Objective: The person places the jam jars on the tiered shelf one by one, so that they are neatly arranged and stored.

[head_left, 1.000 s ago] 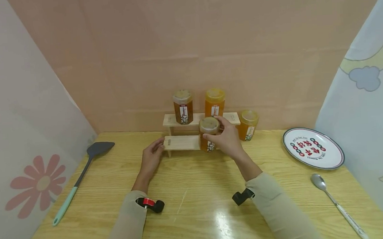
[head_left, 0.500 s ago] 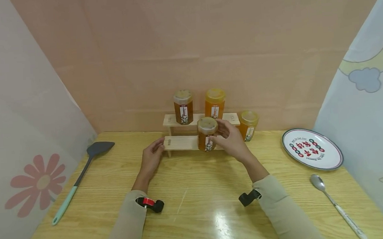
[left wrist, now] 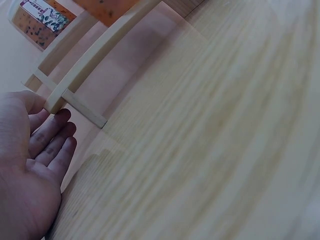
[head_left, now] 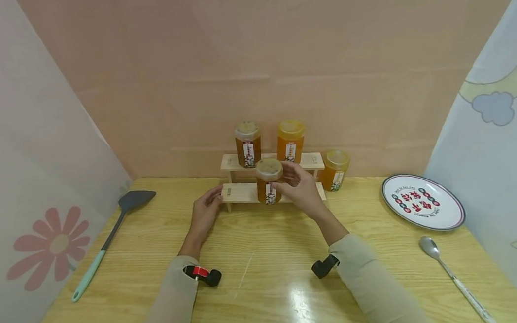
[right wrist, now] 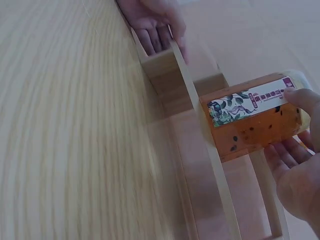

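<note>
The right hand [head_left: 302,191] grasps an amber jar [head_left: 264,183], thumb at its front, fingers behind. The jar is upright at the lower shelf of the wooden rack [head_left: 242,193], near mid-length, its base at the front edge; whether the shelf bears its weight cannot be told. The left hand [head_left: 205,216] pinches the shelf's left end, fingertips beneath. The rack stands near the worktop's [head_left: 255,260] back edge; its upper shelf carries a brown jar [head_left: 249,147] and an orange jar [head_left: 290,141], set apart. A yellow-lidded jar [head_left: 335,169] stands just beside the rack's right end. A spatula [head_left: 112,232] lies along the worktop's left edge, a plate [head_left: 423,202] near its right edge, a spoon [head_left: 454,276] toward the front right corner.
</note>
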`<state>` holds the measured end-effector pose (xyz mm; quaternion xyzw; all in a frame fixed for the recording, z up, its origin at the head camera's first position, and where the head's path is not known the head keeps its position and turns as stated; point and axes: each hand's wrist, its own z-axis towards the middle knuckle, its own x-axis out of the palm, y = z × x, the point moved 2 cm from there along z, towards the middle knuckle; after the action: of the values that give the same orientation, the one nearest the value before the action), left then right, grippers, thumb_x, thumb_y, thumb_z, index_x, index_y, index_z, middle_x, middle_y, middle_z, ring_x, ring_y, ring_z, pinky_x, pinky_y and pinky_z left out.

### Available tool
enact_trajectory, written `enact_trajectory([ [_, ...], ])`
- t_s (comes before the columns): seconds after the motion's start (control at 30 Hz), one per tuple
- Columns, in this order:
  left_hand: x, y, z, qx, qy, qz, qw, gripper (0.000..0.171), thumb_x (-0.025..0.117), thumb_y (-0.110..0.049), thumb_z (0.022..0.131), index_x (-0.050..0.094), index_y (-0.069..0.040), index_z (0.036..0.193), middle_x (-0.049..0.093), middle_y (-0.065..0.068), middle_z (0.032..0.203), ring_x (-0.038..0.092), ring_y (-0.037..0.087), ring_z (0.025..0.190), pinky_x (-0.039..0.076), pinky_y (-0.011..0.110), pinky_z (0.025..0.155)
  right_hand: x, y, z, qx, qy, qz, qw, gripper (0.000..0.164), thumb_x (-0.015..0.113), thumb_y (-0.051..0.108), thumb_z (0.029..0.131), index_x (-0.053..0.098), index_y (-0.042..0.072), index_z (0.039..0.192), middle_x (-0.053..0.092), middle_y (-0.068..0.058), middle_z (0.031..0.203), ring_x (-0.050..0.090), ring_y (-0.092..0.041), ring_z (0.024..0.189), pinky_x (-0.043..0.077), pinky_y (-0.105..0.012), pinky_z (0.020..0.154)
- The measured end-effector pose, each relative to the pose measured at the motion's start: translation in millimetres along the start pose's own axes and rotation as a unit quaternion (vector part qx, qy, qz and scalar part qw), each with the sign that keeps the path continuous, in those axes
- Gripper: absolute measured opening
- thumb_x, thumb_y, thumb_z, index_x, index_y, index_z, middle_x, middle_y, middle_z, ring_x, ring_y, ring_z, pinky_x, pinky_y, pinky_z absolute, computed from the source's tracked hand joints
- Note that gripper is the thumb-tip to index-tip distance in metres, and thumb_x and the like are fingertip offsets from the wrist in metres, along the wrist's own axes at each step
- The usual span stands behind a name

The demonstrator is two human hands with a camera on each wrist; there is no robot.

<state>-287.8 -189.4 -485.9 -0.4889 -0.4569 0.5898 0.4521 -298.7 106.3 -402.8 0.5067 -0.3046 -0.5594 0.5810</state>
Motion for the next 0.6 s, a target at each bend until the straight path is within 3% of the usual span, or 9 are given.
enact_trajectory([
  [0.6, 0.7, -1.1, -0.5, -0.001, -0.002, -0.003, 1.0, 0.038, 0.057, -0.02, 0.107, 0.061, -0.013, 0.144, 0.063, 0.013, 0.145, 0.057, 0.024, 0.137, 0.048, 0.008, 0.095, 42.2, 2.0, 13.4, 0.008, -0.026, 0.017, 0.999, 0.063, 0.082, 0.014, 0.09, 0.053, 0.01, 0.146, 0.063, -0.012, 0.14, 0.063, -0.029, 0.128, 0.053, -0.041, 0.11],
])
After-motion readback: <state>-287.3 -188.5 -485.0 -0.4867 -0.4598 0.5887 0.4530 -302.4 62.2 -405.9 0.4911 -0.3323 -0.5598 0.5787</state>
